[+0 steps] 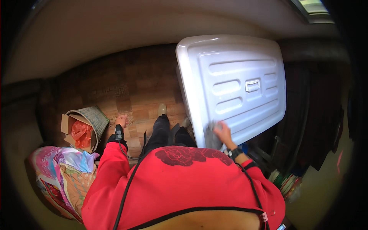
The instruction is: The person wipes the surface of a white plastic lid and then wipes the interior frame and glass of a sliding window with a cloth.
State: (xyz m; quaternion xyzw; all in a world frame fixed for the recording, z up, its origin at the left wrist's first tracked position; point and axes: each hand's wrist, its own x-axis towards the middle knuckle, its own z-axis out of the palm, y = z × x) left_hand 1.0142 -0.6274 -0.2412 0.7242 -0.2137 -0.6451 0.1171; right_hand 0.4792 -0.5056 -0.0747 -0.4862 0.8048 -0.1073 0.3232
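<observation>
A large white plastic storage box [249, 115] stands to the front right, its ribbed lid and small recessed handle [252, 86] facing up. My right hand [223, 133] is closed on a grey cloth [213, 137], which lies against the near left corner of the lid. Part of the cloth is blurred. My left hand [122, 120] hangs over the floor at the left, holding nothing, its fingers loosely bent.
Left of my left hand, a basket [96, 117] leans with a cardboard box [68, 124] and a red plastic bag [81, 134] in it. Patterned bedding [65, 168] is piled nearer me. Brown wood-patterned flooring [134, 84] spreads ahead, with dark furniture [299, 107] at the right.
</observation>
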